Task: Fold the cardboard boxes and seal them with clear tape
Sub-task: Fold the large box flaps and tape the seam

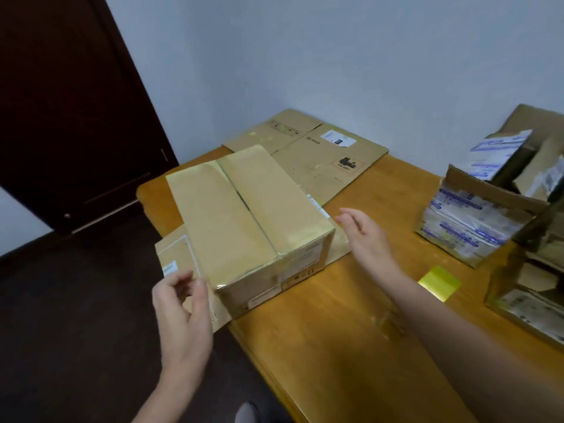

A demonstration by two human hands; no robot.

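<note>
both forearms reach in from below. left hand [183, 303] hovers at the near left corner of the box [213, 215], fingers loosely curled, grasping nothing that shows. right hand [367, 236] is released, fingers relaxed, just beside the box's right side and apart from it. the box stands closed at the left end of the table [335, 346], glossy tape [293, 241] over its top seam and near edge, resting on flat cardboard [175, 254]. behind it lie flattened cartons [320, 154]. to the right sits a yellow piece [439, 282], then torn boxes of packets [476, 221]. a dark door [61, 102] stands at left.
</note>
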